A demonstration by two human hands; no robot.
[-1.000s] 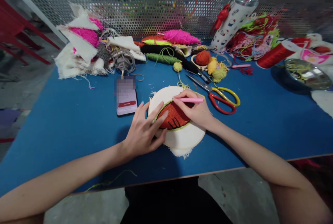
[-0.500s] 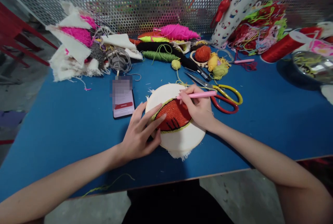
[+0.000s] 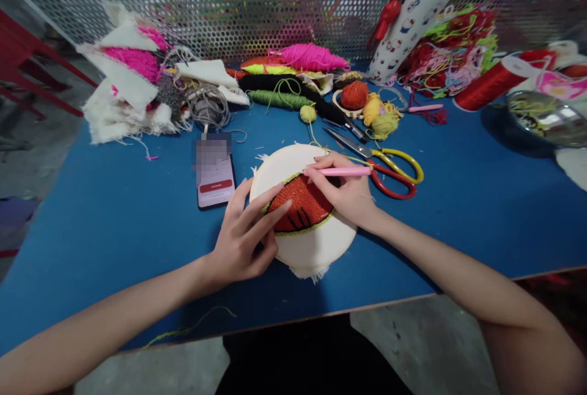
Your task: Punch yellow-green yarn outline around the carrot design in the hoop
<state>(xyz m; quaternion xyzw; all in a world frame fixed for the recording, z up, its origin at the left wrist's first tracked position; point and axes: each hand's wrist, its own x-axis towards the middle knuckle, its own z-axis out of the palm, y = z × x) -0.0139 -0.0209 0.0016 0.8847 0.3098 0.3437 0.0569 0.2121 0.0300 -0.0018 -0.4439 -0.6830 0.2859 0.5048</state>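
The left hand [image 3: 245, 233], fingers spread, rests on the left side of a white hooped cloth [image 3: 318, 248] lying on the blue bench [image 3: 137, 224], while the right hand [image 3: 353, 196] grasps a pink tool [image 3: 345, 171] above the red stitched patch [image 3: 298, 199].

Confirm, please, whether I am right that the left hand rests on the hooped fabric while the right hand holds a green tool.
Only the colour is wrong: the head view shows the right hand holding a pink tool, not green.
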